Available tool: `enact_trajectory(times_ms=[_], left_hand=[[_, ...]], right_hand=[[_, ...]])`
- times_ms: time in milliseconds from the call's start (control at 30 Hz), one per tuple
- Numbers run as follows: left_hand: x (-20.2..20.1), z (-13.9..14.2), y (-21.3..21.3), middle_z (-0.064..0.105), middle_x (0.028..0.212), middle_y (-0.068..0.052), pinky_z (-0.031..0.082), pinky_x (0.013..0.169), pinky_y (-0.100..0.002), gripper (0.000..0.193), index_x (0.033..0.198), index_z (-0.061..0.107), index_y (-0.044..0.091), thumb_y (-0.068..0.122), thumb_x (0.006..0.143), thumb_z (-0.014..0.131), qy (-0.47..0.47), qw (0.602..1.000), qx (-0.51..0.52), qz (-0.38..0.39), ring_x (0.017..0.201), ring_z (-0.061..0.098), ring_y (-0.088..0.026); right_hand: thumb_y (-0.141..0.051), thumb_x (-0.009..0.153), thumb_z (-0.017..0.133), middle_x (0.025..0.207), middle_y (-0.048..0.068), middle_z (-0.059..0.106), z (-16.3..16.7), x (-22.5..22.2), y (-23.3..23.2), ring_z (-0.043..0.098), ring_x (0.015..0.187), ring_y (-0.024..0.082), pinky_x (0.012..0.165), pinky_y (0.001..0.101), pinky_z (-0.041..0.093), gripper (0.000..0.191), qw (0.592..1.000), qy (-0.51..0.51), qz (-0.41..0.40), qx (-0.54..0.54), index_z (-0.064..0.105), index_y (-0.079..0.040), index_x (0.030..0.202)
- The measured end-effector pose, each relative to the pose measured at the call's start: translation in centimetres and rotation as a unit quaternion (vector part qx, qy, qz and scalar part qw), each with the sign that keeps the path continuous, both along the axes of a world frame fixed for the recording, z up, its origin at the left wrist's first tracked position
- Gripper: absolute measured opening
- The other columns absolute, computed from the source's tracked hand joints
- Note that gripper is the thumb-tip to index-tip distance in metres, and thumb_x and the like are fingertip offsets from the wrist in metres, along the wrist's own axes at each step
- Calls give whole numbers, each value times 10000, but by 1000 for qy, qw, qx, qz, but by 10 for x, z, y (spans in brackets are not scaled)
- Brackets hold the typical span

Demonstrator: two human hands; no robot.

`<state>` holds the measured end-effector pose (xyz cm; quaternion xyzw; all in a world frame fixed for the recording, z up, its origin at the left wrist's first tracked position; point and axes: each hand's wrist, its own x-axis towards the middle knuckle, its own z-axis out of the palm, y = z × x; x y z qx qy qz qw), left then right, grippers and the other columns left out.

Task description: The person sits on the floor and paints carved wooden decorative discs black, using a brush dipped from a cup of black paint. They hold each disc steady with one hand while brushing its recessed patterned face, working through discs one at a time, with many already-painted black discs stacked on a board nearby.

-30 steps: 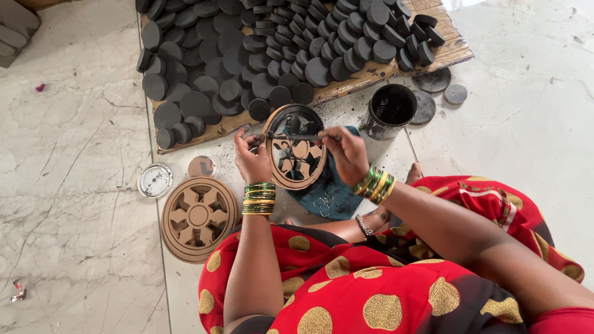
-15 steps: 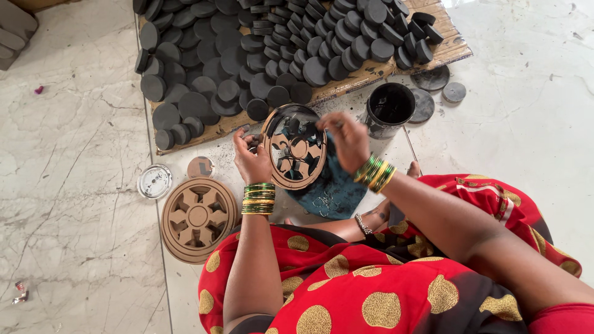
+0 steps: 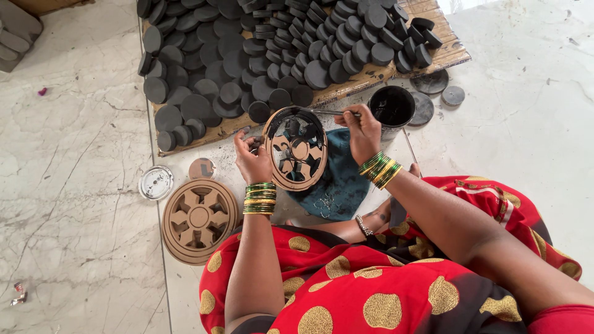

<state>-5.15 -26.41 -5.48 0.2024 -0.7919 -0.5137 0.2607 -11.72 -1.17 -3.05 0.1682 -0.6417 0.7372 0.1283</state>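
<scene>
Since a second ago your right hand [image 3: 364, 127] has lifted its thin brush [image 3: 328, 112] from the disc face toward the black paint pot [image 3: 392, 106]. Its grip is pinched shut on the brush. Your left hand [image 3: 252, 159] clasps the cut-out wooden disc [image 3: 295, 148] by its left rim, tilted over the teal cloth [image 3: 337, 185]. You'd judge it light, stiff, fragile at the spokes; hold the rim. Brown, partly blackened.

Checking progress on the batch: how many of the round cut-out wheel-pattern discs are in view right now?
2. One cut-out disc, partly blackened, is held by the left hand while the right hand works a brush at its top rim. One unpainted disc lies on the floor. Others may be hidden.
</scene>
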Motion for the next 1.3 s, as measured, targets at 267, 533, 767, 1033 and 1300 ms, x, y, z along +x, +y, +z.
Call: enact_trajectory(times_ms=[267, 533, 767, 1033, 1300], left_hand=[[-10, -16, -22, 705, 1054, -142, 568, 822, -304, 648, 1429, 379, 11, -151, 865, 653, 38, 972, 231, -20, 911, 679, -188], [-5, -7, -18, 692, 1060, -153, 572, 834, -305, 658, 1444, 367, -21, -166, 867, 648, 37, 975, 215, -28, 919, 680, -190], [-4, 0, -21, 714, 1036, -155, 581, 827, -292, 678, 1447, 353, -19, -163, 859, 657, 43, 973, 224, -33, 903, 696, -183], [2, 2, -20, 709, 1043, -127, 565, 812, -285, 638, 1424, 394, 10, -152, 869, 665, 36, 980, 192, -30, 911, 694, -180], [5, 5, -19, 721, 1048, -117, 575, 844, -281, 602, 1409, 424, 35, -157, 874, 622, 33, 974, 223, -29, 937, 707, -160]], right_hand=[[-24, 1034, 591, 1013, 102, 771, 11, 61, -18, 770, 945, 179, 796, 282, 623, 75, 980, 97, 75, 155, 624, -8, 1100], [-1, 1095, 577, 1045, 120, 748, 12, 19, -11, 752, 1010, 180, 893, 306, 610, 72, 998, 26, 44, 28, 611, 9, 1158], [3, 1028, 605, 1003, 89, 775, 15, 68, -15, 764, 901, 145, 757, 271, 616, 87, 972, 131, 53, 187, 638, -28, 1103], [34, 1084, 568, 1017, 85, 725, 15, 24, -18, 749, 978, 159, 919, 324, 633, 53, 998, -8, 47, -38, 607, 40, 1119], [-2, 1038, 594, 974, 115, 760, 15, 64, -21, 776, 943, 185, 814, 296, 643, 47, 983, 82, 22, 162, 612, 33, 1065]])
